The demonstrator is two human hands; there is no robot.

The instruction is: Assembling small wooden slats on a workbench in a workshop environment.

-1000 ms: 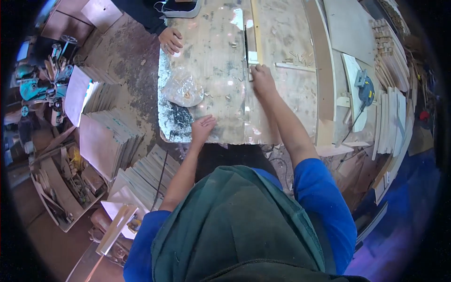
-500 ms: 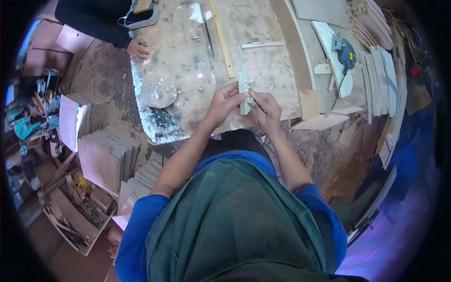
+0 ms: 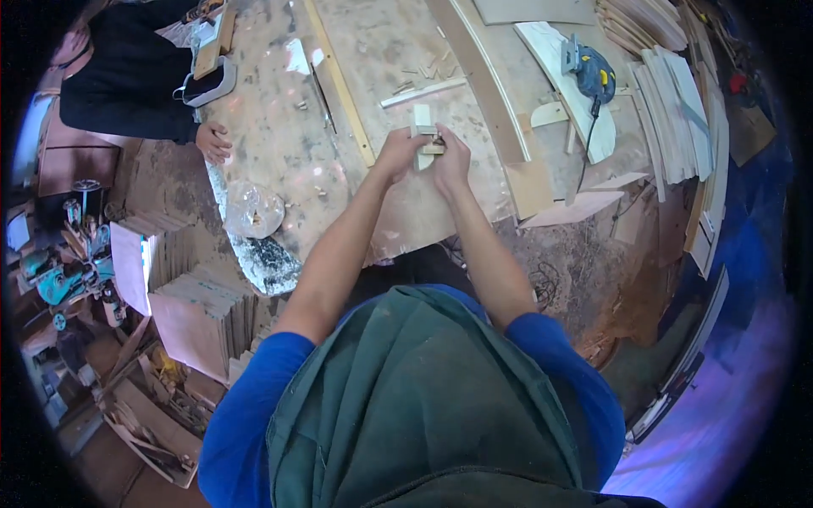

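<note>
A blue garment [image 3: 254, 394] is worn, its short sleeves [image 3: 572, 385] finished above the elbows. The torso is largely covered by a broad, dark green cloth [image 3: 423, 381], which is creased by soft lengthwise folds, tinged brownish toward its middle and crossed low down by a dark stitched seam [image 3: 474, 467]. Below the waist, very dark legwear [image 3: 415, 267] is worn. The forearms [image 3: 334, 237], left hand [image 3: 395, 159] and right hand [image 3: 453, 162] are left bare.

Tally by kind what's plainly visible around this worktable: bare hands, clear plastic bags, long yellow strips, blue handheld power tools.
Bare human hands: 3 (wearer's left hand and right hand, both on pale blocky wood; co-worker's hand)
Bulging clear plastic bag: 1
Long narrow yellow strip: 1
Dark-blue handheld power tool: 1
Total: 6
</note>
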